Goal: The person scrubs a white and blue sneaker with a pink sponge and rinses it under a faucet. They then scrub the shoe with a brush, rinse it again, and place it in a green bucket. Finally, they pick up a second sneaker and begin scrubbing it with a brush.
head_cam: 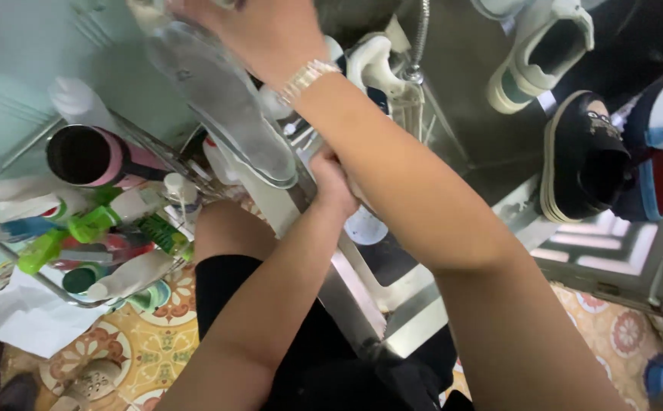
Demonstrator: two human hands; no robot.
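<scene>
Two hands at the steel sink, one insole in play.
I see my right hand (251, 27), fingers closed on one grey insole (228, 106) over the sink's (453, 99) left edge; left hand (337, 183) beneath, grip unclear. Three shoes lie in the basin: one white (541, 49), one black (583, 156), one blue (662, 144).

a wire rack (19, 262) of plastic bottles, one green-capped (91, 223), stands left beside a pink-and-black cup (87, 156). a white sneaker (541, 49) and black shoe (583, 156) lie right. patterned floor tiles (148, 346) below.
</scene>
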